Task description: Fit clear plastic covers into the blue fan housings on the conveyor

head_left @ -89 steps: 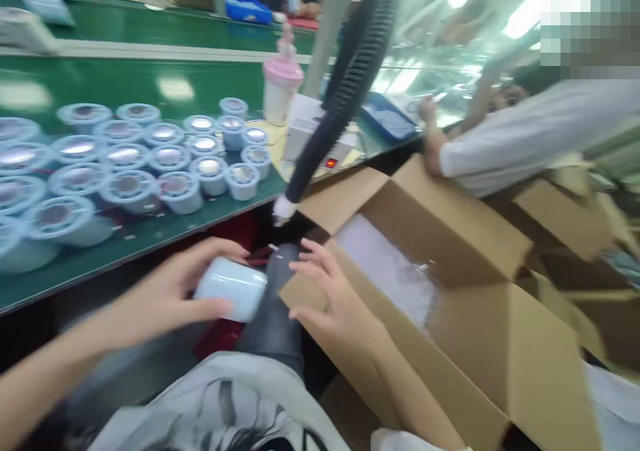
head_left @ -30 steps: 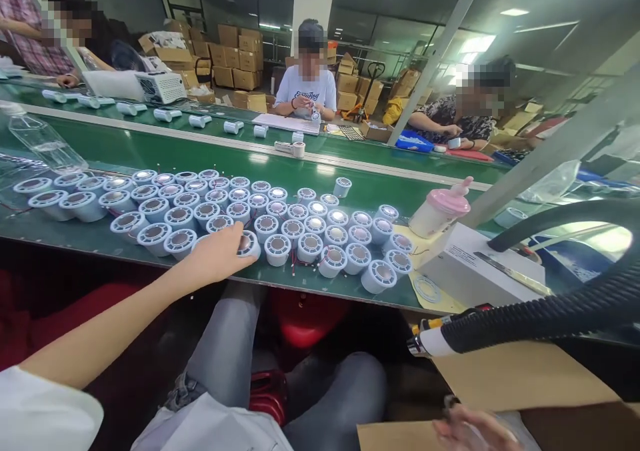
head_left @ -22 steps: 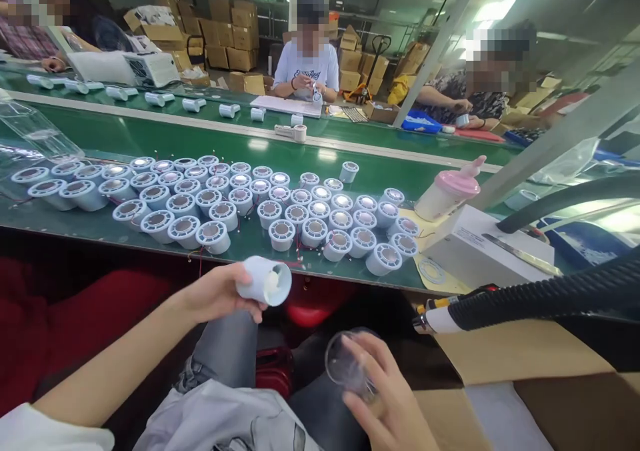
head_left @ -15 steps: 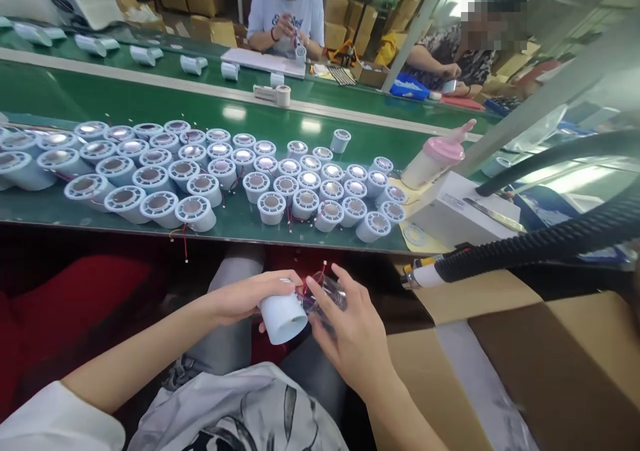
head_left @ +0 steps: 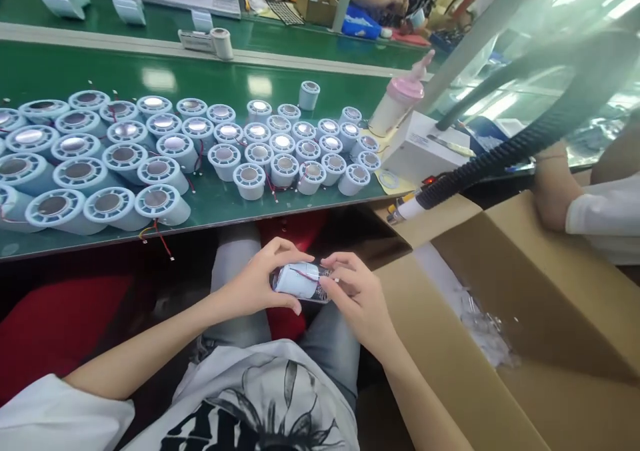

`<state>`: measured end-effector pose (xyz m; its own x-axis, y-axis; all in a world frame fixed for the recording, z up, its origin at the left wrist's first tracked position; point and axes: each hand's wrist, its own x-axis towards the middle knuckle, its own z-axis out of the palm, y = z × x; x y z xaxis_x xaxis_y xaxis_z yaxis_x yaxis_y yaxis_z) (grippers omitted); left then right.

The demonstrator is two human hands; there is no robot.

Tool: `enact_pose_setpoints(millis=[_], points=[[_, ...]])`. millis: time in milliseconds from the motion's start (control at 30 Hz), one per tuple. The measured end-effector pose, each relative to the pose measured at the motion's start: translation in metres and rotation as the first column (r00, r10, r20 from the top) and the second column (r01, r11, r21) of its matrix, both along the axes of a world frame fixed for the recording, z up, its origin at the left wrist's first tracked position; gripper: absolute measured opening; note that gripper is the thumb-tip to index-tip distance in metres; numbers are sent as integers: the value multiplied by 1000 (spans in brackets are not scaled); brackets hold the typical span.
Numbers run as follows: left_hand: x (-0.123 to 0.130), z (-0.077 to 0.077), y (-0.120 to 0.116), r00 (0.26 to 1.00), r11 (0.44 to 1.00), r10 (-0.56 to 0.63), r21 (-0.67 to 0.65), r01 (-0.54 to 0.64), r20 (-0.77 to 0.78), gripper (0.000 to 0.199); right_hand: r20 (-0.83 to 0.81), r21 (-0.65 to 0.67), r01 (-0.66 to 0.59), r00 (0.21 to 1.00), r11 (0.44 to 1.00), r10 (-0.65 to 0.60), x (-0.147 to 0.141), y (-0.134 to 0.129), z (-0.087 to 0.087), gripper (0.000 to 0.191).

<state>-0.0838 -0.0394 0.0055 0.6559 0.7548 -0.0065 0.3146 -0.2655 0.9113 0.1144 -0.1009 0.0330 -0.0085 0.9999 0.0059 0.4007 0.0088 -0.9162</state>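
Observation:
Above my lap, my left hand (head_left: 260, 276) is closed around a pale blue cylinder (head_left: 296, 280) lying on its side, thumb below and fingers over the top. A thin red wire runs along the cylinder's surface. Clear plastic cover (head_left: 321, 293) shows around its right end, and the cylinder appears to sit at least partly inside it. My right hand (head_left: 359, 299) grips that right end with bent fingertips near the wire. The fingers hide part of the plastic.
Many similar cylinders (head_left: 250, 181) stand on the green bench (head_left: 210, 221). A pink-lidded cup (head_left: 397, 101), a white box (head_left: 423, 147) and a black corrugated hose (head_left: 480, 161) are at right. An open carton (head_left: 450, 344) holds clear plastic pieces. Co-workers' arms (head_left: 375, 1) show across the bench.
The cylinder has turned sideways, and clear plastic now surrounds its right end. My right hand has closed in on it. The view has tilted down, and another person's arm appears at right.

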Motion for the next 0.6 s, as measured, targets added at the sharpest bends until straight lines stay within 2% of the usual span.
enact_pose_setpoints(millis=[67, 133, 267, 333, 400, 467, 533, 600], points=[[7, -4, -3, 998, 998, -57, 28, 57, -7, 68, -99, -60, 53, 993, 997, -59, 8, -5, -3, 27], [17, -6, -8, 995, 995, -96, -19, 96, 23, 70, -171, -108, 81, 980, 991, -98, 21, -8, -5, 28], [43, -1, -20, 985, 966, -110, -221, 138, 135, 67, -320, -186, 73, 938, 980, -131, 51, -11, -5, 29], [53, 4, -23, 979, 933, -83, -331, 141, 184, 64, -366, -154, 17, 928, 988, -74, 64, -11, -4, 26], [60, 7, -25, 970, 884, -23, -447, 133, 242, 62, -312, -41, -96, 947, 995, 78, 75, -13, -5, 13], [64, 9, -23, 954, 830, 33, -540, 140, 298, 58, -133, 99, -202, 968, 974, 215, 83, -16, -7, 31], [65, 9, -20, 946, 778, 45, -605, 169, 322, 55, 62, 202, -260, 966, 944, 252, 88, -18, -10, 43], [66, 10, -16, 950, 730, 14, -652, 204, 312, 56, 145, 262, -268, 961, 927, 237, 91, -20, -13, 41]])
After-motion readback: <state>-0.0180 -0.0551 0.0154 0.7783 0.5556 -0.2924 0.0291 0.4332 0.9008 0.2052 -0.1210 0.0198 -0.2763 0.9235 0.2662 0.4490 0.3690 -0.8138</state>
